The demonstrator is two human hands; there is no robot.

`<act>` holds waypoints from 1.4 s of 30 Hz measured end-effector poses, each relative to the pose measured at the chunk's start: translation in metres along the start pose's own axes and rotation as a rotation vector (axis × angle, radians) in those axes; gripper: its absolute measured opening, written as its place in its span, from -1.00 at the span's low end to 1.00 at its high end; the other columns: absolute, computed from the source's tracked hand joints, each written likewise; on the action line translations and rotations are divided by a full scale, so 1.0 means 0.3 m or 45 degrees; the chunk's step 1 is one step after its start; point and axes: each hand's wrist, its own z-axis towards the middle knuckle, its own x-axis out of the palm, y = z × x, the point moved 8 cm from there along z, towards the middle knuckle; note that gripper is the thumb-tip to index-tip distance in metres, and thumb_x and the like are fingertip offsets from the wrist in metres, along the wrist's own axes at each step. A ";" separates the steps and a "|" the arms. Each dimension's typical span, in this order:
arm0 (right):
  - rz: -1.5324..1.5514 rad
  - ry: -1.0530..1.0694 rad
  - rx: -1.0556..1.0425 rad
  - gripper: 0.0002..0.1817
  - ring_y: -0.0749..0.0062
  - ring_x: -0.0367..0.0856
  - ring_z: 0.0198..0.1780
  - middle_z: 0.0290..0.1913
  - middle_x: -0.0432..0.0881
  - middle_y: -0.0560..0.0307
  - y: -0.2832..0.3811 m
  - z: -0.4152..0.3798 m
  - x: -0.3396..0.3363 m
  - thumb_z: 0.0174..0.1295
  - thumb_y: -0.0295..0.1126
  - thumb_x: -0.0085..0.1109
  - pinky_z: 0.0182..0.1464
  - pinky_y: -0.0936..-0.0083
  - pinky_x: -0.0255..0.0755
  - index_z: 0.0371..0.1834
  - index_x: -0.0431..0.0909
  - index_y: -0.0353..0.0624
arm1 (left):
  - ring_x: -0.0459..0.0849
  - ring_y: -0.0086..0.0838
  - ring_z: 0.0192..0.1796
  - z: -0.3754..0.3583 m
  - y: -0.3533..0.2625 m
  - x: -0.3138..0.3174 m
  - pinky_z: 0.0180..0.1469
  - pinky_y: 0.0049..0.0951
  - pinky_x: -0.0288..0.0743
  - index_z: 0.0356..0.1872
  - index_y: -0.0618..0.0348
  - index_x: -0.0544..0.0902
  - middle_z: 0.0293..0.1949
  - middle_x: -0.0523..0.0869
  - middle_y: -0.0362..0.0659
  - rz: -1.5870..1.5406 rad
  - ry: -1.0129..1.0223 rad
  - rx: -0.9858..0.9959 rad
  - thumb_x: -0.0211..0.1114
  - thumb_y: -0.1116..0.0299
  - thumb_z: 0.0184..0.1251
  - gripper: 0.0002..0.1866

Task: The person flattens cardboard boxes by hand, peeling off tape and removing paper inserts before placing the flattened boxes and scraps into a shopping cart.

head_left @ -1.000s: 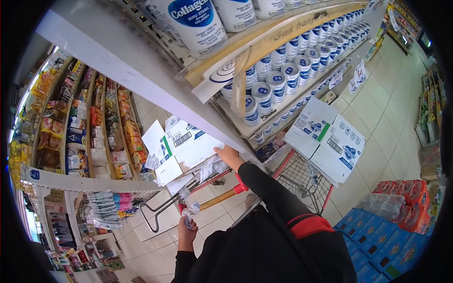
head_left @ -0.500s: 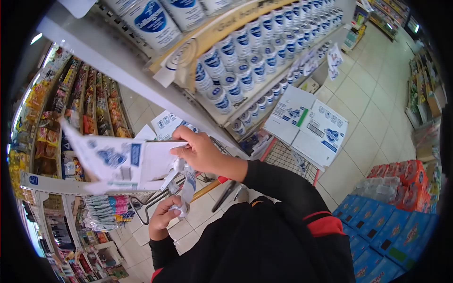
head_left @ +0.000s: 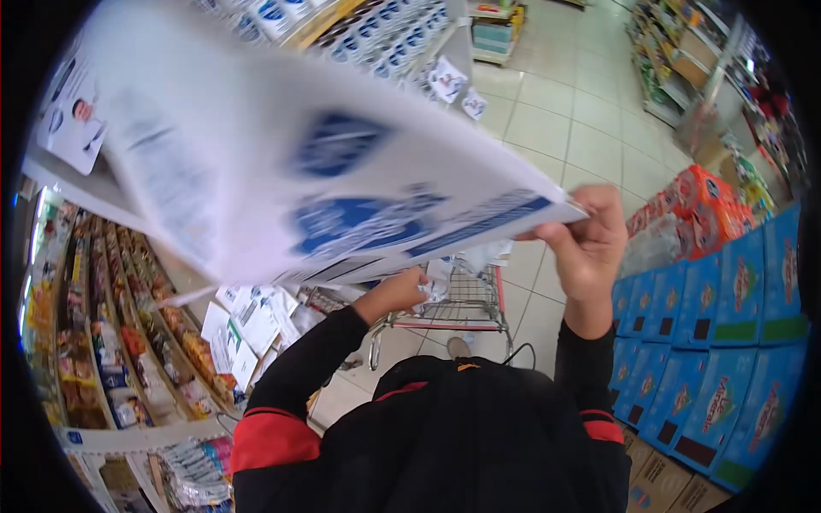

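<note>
My right hand (head_left: 592,244) pinches the corner of a large white cardboard sheet, a flattened box (head_left: 248,171) with blue print. The sheet spans the upper left of the view, blurred and tilted upward. Below it, my left hand (head_left: 396,293) is closed at a crumpled strip of clear plastic tape (head_left: 437,289), over the shopping cart (head_left: 445,324). The cardboard hides part of the cart and of the shelf behind.
Shelves of white-and-blue cans (head_left: 389,43) stand ahead. Snack shelves (head_left: 111,316) are at left, with white cardboard pieces (head_left: 256,316) beside them. Stacked blue boxes (head_left: 727,342) and orange-wrapped packs (head_left: 705,205) line the right. Tiled floor (head_left: 547,128) runs ahead.
My right hand has swung the cardboard up and to the right, so it fills more of the view. My left hand has moved right and forward over the cart. The view has turned.
</note>
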 end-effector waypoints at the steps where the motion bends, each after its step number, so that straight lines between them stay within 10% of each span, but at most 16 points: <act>1: -0.052 -0.082 -0.015 -0.75 0.42 0.49 -0.38 -0.41 0.41 0.06 0.014 -0.036 -0.084 -0.09 -0.73 -0.01 -0.35 0.51 0.48 -0.36 0.20 -0.29 | 0.54 -0.46 -0.43 0.076 0.020 0.035 -0.50 -0.55 0.45 -0.09 0.17 0.32 -0.34 0.49 -0.08 0.014 0.015 0.022 0.06 0.28 0.01 -0.61; 4: -0.200 -0.359 0.020 -0.77 0.39 0.50 -0.39 -0.41 0.43 0.02 0.048 -0.169 -0.287 -0.05 -0.70 -0.03 -0.40 0.51 0.51 -0.34 0.19 -0.27 | 0.56 -0.34 -0.38 0.264 0.146 0.130 -0.39 -0.47 0.45 -0.10 0.13 0.36 -0.34 0.53 -0.03 0.311 0.077 -0.198 0.14 0.23 -0.09 -0.55; 7: -0.301 -0.583 0.055 -0.77 0.39 0.50 -0.40 -0.39 0.45 0.00 0.070 -0.310 -0.440 -0.03 -0.63 0.00 -0.45 0.53 0.52 -0.33 0.19 -0.26 | 0.50 -0.12 -0.36 0.338 0.152 0.163 -0.26 -0.29 0.35 -0.18 0.12 0.44 -0.32 0.54 0.00 0.456 -0.485 0.325 0.06 0.20 -0.05 -0.63; 10: -0.409 -0.813 0.123 -0.76 0.40 0.51 -0.42 -0.37 0.45 0.00 0.076 -0.431 -0.542 -0.03 -0.57 0.03 -0.49 0.55 0.52 -0.32 0.20 -0.25 | 0.48 -0.08 -0.33 0.425 0.206 0.260 -0.28 -0.26 0.34 -0.17 0.10 0.43 -0.32 0.53 0.04 0.698 -0.149 0.377 0.00 0.23 0.03 -0.68; 16: -0.443 -1.078 0.253 -0.74 0.45 0.49 -0.42 -0.35 0.46 0.02 0.023 -0.539 -0.644 -0.01 -0.53 0.03 -0.55 0.59 0.51 -0.27 0.21 -0.22 | 0.17 -0.37 0.15 0.430 0.195 0.287 0.09 -0.45 0.07 0.09 0.23 0.13 0.10 0.21 0.06 -0.450 0.000 0.359 0.04 0.20 0.09 -0.44; 19: -0.408 -1.147 0.340 -0.74 0.45 0.49 -0.41 -0.33 0.45 0.04 -0.024 -0.539 -0.654 0.00 -0.53 0.02 -0.55 0.57 0.50 -0.24 0.21 -0.20 | 0.06 -0.31 0.19 0.246 0.023 0.240 0.12 -0.33 0.03 0.13 0.24 0.02 0.16 0.08 0.01 -0.837 0.200 -0.052 0.16 0.16 -0.01 -0.27; 25: -0.120 -1.158 0.538 -0.73 0.42 0.49 -0.39 -0.32 0.44 0.07 -0.244 -0.519 -0.599 0.03 -0.51 -0.01 -0.50 0.46 0.50 -0.21 0.19 -0.20 | 0.04 -0.25 0.21 0.080 -0.283 0.272 0.15 -0.24 -0.04 0.13 0.14 0.08 0.15 0.11 -0.01 -1.196 0.659 0.478 0.22 0.10 -0.08 -0.25; 30: 0.192 -0.900 0.664 -0.71 0.37 0.50 -0.34 -0.29 0.44 0.05 -0.358 -0.461 -0.480 0.05 -0.49 -0.03 -0.48 0.45 0.50 -0.17 0.15 -0.17 | 0.33 -0.33 0.05 0.109 -0.245 0.194 0.00 -0.28 0.28 0.04 0.19 0.21 0.00 0.35 -0.12 -1.889 0.210 0.564 0.07 0.24 0.10 -0.51; 36: 0.271 -0.670 0.571 -0.65 0.31 0.47 -0.21 -0.25 0.43 0.01 -0.337 -0.448 -0.436 0.07 -0.46 -0.04 -0.21 0.40 0.42 -0.09 0.12 -0.19 | 0.42 -0.55 -0.19 -0.038 -0.267 0.085 -0.19 -0.58 0.30 -0.07 0.19 0.29 -0.17 0.43 -0.21 -1.262 -0.426 0.642 0.07 0.32 0.10 -0.64; 42: -0.026 -0.853 0.665 -0.62 0.29 0.46 -0.20 -0.24 0.45 -0.02 -0.216 -0.783 -0.602 0.08 -0.33 -0.02 -0.18 0.40 0.36 -0.05 0.17 -0.19 | 0.43 -0.47 -0.18 -0.293 -0.246 0.029 -0.10 -0.48 0.30 -0.15 0.32 0.39 -0.22 0.47 -0.11 -1.068 -0.980 0.862 0.19 0.31 0.02 -0.62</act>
